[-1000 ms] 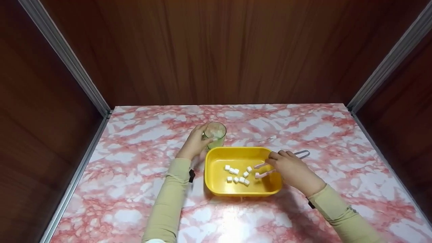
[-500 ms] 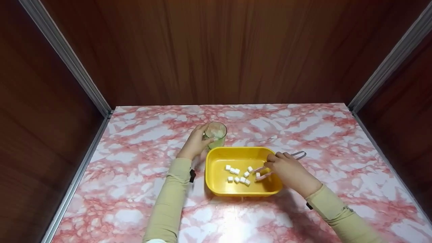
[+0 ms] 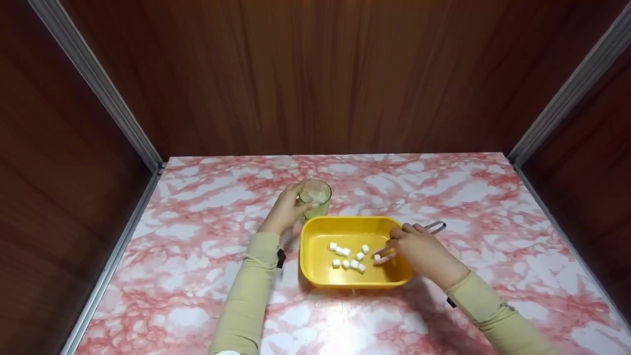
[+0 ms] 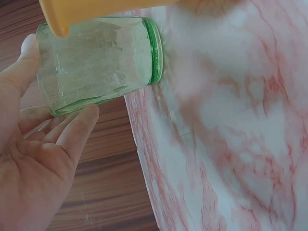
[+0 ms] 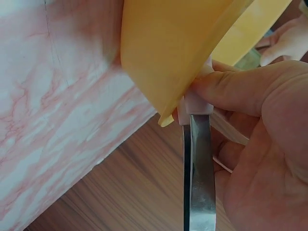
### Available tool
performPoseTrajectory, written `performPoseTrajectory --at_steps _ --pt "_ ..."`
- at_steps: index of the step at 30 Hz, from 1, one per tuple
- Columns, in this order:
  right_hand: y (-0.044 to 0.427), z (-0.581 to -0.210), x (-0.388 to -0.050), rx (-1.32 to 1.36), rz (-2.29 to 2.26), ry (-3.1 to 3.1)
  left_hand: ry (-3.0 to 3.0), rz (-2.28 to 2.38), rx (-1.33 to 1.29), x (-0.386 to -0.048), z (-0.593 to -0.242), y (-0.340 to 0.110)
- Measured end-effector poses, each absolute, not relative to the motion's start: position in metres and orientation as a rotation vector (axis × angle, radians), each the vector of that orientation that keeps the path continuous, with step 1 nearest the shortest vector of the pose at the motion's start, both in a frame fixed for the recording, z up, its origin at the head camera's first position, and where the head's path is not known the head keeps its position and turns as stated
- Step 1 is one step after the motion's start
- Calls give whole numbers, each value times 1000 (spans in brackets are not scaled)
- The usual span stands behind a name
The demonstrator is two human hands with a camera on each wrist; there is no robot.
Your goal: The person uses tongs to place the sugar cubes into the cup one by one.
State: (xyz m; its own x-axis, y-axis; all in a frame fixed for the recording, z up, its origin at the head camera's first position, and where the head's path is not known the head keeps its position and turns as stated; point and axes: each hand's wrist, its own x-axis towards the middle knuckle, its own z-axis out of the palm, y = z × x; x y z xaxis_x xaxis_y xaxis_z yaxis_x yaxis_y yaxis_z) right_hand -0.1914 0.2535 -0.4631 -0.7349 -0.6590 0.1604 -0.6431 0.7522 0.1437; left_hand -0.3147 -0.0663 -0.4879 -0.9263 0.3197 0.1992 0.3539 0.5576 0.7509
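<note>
My left hand holds a green-tinted glass upright behind the yellow tray; in the left wrist view thumb and fingers lie on opposite sides of the glass. Over the tray's right rim, my right hand pinches metal tongs with pink arms. The tongs' tips stand around a white cube inside the yellow tray. Several other white cubes lie to the left in the tray. The right wrist view shows the metal part of the tongs beside the palm.
A pink and white marbled tabletop lies under everything. Brown wood-grain panels stand behind and at both sides, with grey metal strips at the corners.
The right hand has shifted slightly left and the tongs' tips have drawn nearer each other around the cube. The left hand and glass stay in place.
</note>
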Motion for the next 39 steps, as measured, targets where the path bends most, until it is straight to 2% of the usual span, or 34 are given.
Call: performPoseTrajectory --at_steps 16,39 --pt "256 -460 -190 1053 -88 -2733 -2731 -1360 -610 -312 -489 -66" --pt "251 -423 -200 1015 -47 -2718 -2734 -1350 -581 -313 -488 -66"
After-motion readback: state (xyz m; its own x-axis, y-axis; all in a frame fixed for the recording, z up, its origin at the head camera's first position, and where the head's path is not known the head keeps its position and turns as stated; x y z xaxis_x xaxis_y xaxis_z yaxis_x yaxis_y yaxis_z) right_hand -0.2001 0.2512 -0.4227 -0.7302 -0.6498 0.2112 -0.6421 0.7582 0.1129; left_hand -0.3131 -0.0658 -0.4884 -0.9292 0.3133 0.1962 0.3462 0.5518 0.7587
